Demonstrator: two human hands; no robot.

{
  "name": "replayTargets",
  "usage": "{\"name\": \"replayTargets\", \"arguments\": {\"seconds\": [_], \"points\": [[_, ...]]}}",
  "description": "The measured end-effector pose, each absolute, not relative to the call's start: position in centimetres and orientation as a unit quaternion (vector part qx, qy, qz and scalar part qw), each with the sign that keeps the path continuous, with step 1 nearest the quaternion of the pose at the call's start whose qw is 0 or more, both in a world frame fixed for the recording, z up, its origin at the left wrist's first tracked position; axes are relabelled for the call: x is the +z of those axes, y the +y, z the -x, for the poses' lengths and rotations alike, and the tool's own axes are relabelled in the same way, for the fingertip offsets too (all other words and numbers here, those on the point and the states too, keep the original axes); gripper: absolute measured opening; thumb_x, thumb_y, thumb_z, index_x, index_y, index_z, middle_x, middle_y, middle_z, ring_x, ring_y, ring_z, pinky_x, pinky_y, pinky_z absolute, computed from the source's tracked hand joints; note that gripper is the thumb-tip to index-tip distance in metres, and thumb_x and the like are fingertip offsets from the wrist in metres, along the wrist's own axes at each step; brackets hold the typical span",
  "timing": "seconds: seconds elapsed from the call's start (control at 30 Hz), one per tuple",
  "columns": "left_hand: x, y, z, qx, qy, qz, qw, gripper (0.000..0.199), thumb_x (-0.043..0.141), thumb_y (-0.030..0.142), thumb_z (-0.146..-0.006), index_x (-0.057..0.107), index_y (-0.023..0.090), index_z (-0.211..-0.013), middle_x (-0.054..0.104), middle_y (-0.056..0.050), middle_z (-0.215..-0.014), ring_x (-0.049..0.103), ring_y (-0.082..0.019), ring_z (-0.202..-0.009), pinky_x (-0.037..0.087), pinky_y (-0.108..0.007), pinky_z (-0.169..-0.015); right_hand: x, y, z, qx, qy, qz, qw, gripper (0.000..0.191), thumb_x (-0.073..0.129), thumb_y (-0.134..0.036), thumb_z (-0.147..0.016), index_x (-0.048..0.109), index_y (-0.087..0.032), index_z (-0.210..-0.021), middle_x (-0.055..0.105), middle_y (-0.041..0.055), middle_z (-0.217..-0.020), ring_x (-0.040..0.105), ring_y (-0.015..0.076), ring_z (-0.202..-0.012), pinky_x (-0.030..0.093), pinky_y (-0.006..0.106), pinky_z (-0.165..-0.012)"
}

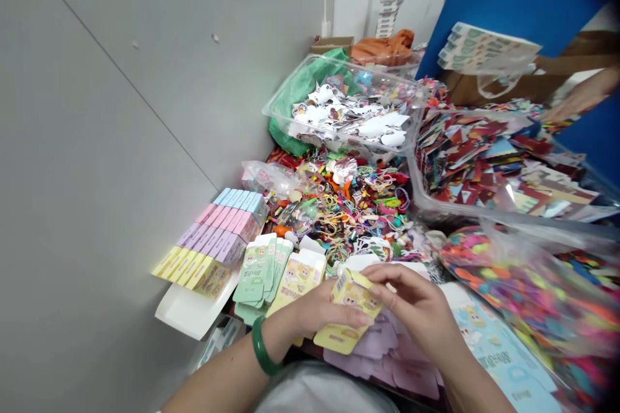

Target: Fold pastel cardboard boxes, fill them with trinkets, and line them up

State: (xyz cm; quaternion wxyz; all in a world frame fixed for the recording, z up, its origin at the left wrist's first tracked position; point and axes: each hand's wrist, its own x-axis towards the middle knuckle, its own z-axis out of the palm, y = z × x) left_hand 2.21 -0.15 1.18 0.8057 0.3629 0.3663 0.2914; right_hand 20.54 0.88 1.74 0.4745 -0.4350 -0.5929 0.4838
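Over a crowded worktop (310, 350) against a grey wall (121, 77), a small yellow printed carton (352, 300) sits between the two hands. The right hand (416, 306) curves over its top edge, fingers (387, 276) pressed to the card in a light grip, while the left hand (314, 316), a green bangle (261, 345) on its wrist, cups the carton from the near side. A flat yellow panel (336, 339) juts out below; whether it belongs to the carton is hard to tell. Lilac carton blanks (382, 348) lie under the hands, and a light-blue printed sheet (498, 348) lies to the right. Left of the hands stand green cartons (259, 271) and cream ones (296, 277), beside rows of blue, pink, lilac and yellow boxes (208, 239) resting partly on a white tray (188, 310). Beyond is a heap of bright cords and charms (339, 206), then a clear tub of white cut-outs (339, 110) and a clear tub of red printed cards (494, 168). A bulging bag of multicoloured pieces (527, 290) sits at the right, and another person's forearm (581, 95) enters at the upper right.
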Motion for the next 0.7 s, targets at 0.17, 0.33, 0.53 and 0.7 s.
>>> {"name": "replayTargets", "arguments": {"seconds": [0.17, 0.33, 0.53, 0.7], "points": [[2.0, 0.1, -2.0, 0.276, 0.356, -0.414, 0.791, 0.042, 0.085, 0.036, -0.060, 0.066, 0.017, -0.091, 0.060, 0.002, -0.078, 0.051, -0.012, -0.067, 0.039, -0.024, -0.064, 2.2, 1.3, -20.7, 0.492, -0.597, 0.435, 0.461, 0.011, 0.071, -0.034, -0.079, 0.075, -0.024, -0.078, 0.073, 0.0051, -0.082, 0.067, 0.0196, -0.078, 0.054, 0.029, -0.070], [1.3, -0.3, -2.3, 0.286, 0.382, -0.304, 0.825, 0.049, 0.088, 0.038, -0.051, 0.065, 0.016, -0.088, 0.062, 0.000, -0.076, 0.054, -0.012, -0.062, 0.042, -0.025, -0.061, 2.3, 1.5, -20.7, 0.442, -0.651, 0.409, 0.463, 0.012, 0.067, -0.031, -0.082, 0.077, -0.025, -0.079, 0.074, 0.0059, -0.084, 0.068, 0.0211, -0.081, 0.054, 0.032, -0.073], [2.0, 0.5, -2.1, 0.266, 0.373, -0.410, 0.789, 0.041, 0.084, 0.033, -0.060, 0.065, 0.016, -0.093, 0.060, 0.001, -0.078, 0.052, -0.012, -0.066, 0.041, -0.025, -0.064, 2.9, 1.7, -20.8, 0.454, -0.641, 0.434, 0.442, 0.014, 0.067, -0.033, -0.083, 0.076, -0.024, -0.089, 0.073, 0.0048, -0.087, 0.067, 0.0193, -0.080, 0.053, 0.030, -0.072], [2.4, 0.9, -2.2, 0.265, 0.358, -0.424, 0.788, 0.042, 0.084, 0.034, -0.061, 0.064, 0.016, -0.094, 0.059, 0.001, -0.080, 0.052, -0.013, -0.071, 0.041, -0.025, -0.067, 3.0, 1.7, -20.8, 0.435, -0.642, 0.429, 0.463, 0.014, 0.065, -0.033, -0.085, 0.074, -0.023, -0.081, 0.072, 0.0044, -0.082, 0.066, 0.0187, -0.077, 0.052, 0.029, -0.069]]}}
